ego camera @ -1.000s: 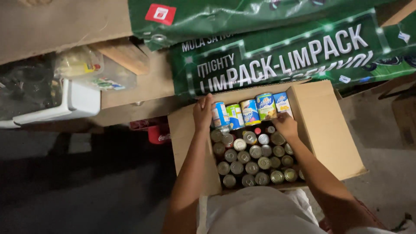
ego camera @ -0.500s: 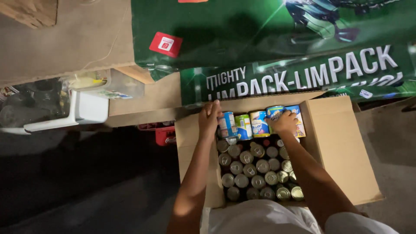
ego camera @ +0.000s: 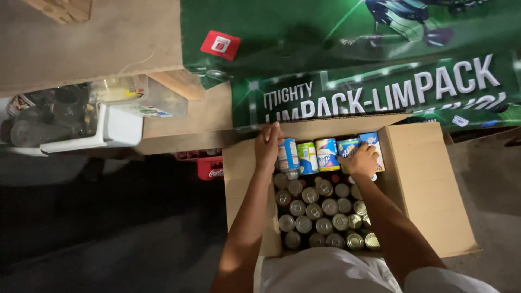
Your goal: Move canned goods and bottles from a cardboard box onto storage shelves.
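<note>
Nearest you, the open cardboard box (ego camera: 429,184) sits on the floor, packed with cans (ego camera: 320,209) standing upright, their round tops facing you. At the box's far edge you hold a row of cans (ego camera: 317,154) lying on their sides, labels showing, each can's long axis running from near to far and the row itself running left to right. Your left hand (ego camera: 267,145) presses flat against the row's left end, fingers closed on the end can; your right hand (ego camera: 359,160) cups the right end. The row rests on top of the upright cans.

Left of the box lies dark floor, with a red crate (ego camera: 209,168) just beyond the box's left flap. Farther off stand a white bin (ego camera: 116,130), a wooden plank (ego camera: 173,84) and a green banner (ego camera: 347,59).

Since half a second ago, your hands have stayed clamped on the row's ends; the view has shifted slightly.
</note>
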